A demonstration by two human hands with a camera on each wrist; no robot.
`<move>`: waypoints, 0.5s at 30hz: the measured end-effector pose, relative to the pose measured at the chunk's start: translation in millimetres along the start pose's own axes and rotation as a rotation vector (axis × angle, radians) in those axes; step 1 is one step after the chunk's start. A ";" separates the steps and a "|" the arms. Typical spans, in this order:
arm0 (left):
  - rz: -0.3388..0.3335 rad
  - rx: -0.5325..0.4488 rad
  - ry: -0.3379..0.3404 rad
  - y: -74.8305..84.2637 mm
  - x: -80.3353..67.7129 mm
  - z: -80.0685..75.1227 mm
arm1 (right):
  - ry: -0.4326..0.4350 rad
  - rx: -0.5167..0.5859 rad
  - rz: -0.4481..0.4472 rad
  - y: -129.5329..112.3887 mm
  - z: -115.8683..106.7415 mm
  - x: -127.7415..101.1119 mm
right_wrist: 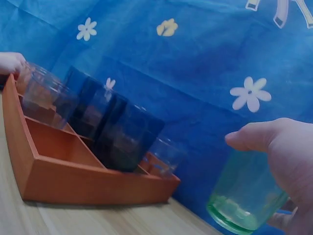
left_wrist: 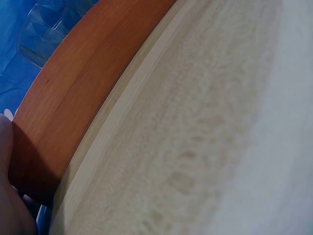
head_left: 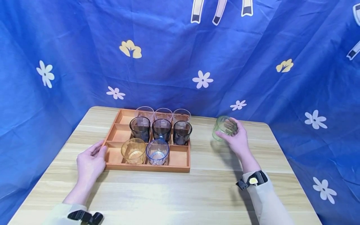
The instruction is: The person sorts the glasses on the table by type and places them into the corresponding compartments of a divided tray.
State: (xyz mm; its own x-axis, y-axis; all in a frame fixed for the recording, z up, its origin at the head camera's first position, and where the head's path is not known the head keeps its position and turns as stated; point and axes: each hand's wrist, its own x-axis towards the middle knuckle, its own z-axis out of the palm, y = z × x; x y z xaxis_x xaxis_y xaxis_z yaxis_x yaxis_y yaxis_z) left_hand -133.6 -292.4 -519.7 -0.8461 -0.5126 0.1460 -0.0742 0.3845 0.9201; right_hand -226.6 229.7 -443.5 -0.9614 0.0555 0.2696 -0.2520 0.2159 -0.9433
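The right hand [head_left: 237, 139] holds the green transparent glass tumbler [head_left: 223, 128], fingers curled around its side; the glass stands upright, right of the orange wooden divided tray [head_left: 180, 169]. The left hand [head_left: 90, 162] rests with relaxed fingers against the tray's left edge, far from the tumbler.

Three clear glasses [head_left: 163, 113], three dark glasses [head_left: 162, 128], amber glass [head_left: 133, 151], blue glass [head_left: 157, 152], flowered blue cloth [head_left: 168, 56]

Light wood-grain table [head_left: 197, 193] w/ rounded corners, blue flower-print cloth backdrop [head_left: 168, 47] draped behind & both sides.
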 end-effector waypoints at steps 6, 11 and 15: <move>-0.013 -0.010 -0.004 0.8 0.7 0.4 | -0.161 0.051 -0.051 -8.4 8.7 -5.3; -0.020 -0.004 -0.010 0.5 0.5 0.1 | -0.261 0.094 -0.042 -12.4 15.1 -8.9; -0.021 0.002 -0.013 0.0 0.7 0.2 | -0.355 0.126 -0.022 -13.4 19.0 -11.1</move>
State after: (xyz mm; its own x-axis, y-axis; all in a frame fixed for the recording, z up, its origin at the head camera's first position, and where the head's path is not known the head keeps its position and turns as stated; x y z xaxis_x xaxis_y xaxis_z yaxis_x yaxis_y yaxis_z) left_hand -134.3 -292.6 -519.6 -0.8514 -0.5100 0.1222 -0.0927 0.3756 0.9221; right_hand -214.6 207.7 -437.5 -0.9285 -0.2936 0.2273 -0.2637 0.0906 -0.9603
